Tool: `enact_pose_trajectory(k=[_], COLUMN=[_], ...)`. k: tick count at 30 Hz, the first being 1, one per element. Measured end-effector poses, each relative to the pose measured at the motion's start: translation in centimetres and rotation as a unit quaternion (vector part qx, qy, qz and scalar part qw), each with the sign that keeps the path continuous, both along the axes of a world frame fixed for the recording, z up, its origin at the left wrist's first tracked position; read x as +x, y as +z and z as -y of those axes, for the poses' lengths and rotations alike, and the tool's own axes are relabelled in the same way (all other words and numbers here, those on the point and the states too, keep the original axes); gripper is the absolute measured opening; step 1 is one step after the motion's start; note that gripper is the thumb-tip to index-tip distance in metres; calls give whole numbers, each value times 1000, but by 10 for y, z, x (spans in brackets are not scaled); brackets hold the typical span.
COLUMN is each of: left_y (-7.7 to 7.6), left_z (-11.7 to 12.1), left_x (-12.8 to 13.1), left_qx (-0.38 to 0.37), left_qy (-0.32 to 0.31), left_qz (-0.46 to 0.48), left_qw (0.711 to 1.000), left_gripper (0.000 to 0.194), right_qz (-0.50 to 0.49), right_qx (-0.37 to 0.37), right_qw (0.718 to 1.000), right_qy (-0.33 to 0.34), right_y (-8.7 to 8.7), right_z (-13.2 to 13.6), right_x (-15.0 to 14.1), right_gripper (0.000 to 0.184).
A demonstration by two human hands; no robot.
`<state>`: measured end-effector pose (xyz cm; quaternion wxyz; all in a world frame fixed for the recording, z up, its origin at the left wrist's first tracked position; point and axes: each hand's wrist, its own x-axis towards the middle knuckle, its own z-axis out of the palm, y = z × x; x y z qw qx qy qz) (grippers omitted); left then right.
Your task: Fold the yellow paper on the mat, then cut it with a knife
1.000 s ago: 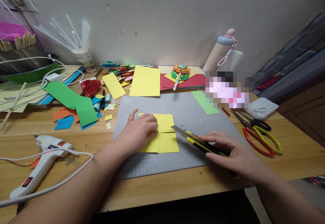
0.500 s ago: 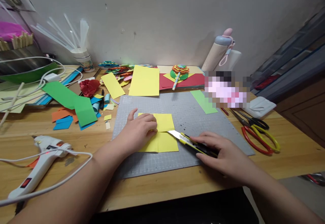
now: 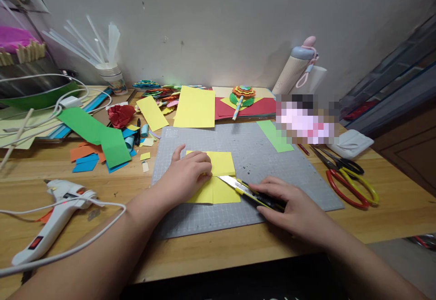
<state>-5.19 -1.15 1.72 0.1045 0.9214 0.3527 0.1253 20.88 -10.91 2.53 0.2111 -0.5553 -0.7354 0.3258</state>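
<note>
A folded yellow paper square (image 3: 223, 164) lies on a grey cutting mat (image 3: 252, 145). My left hand (image 3: 185, 175) rests flat on the paper's left half and presses it down, fingers together. My right hand (image 3: 289, 202) grips a yellow and black utility knife (image 3: 247, 188). The blade tip lies over the paper's horizontal crease, near its middle, just right of my left fingertips.
A white glue gun (image 3: 54, 216) with its cable lies front left. Red and yellow scissors (image 3: 347, 179) lie right of the mat. Green, blue and orange paper scraps (image 3: 102, 143), a yellow sheet (image 3: 195, 107) and a paper flower (image 3: 242, 93) crowd the back. A bottle (image 3: 294, 66) leans on the wall.
My right hand has slid the knife leftward, from the paper's right edge to the crease near its middle. My left hand has stayed on the paper.
</note>
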Motion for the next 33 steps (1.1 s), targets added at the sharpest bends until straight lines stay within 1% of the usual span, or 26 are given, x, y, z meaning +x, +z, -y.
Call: enact_pose_trajectory(k=[13,22,29,33], left_y=[2,0,2,1], left_z=[1,1,1,1], left_x=[2,2,2,2], left_qx=[6,4,4,3], left_qy=[3,7,2,1], left_qz=[-4,-6,-8,-7], left_qw=[1000,1000,1000,1000], left_gripper=[16,18,17,16], right_qz=[-7,-15,-6,-7], right_qx=[-13,-23,-14,-14], right_qw=[1000,999,1000,999], right_qy=[16,21,-21,-27], right_y=[-2,3,0,-2], right_z=[-3,-8,8,13], right_x=[-6,-7,-21,-26], right_gripper=[39,36,39,41])
